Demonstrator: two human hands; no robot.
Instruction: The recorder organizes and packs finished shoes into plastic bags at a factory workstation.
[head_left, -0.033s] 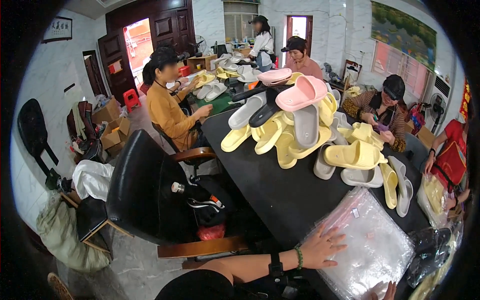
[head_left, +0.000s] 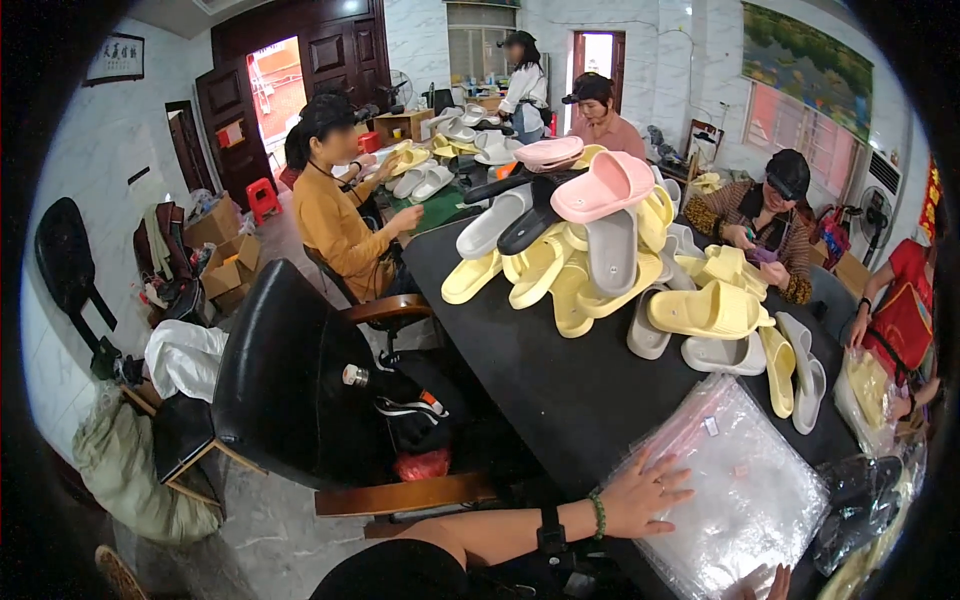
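My left hand (head_left: 648,497) lies flat, fingers spread, on the left part of a stack of clear plastic bags (head_left: 745,490) on the black table. Only some fingers of my right hand (head_left: 772,582) come into view at the lower edge, stretched out by the near corner of the stack. Neither hand holds anything. Beyond the bags, a heap of slides rises: a pink slide (head_left: 603,187) on top, with yellow slides (head_left: 712,310), grey slides (head_left: 613,250) and a black slide (head_left: 530,217).
Bagged slides (head_left: 860,510) lie right of the stack. A black chair (head_left: 290,380) with wooden arms stands left of the table (head_left: 540,400). Several people sit or stand around, one in a mustard top (head_left: 340,225). A red stool (head_left: 263,200) is near the door.
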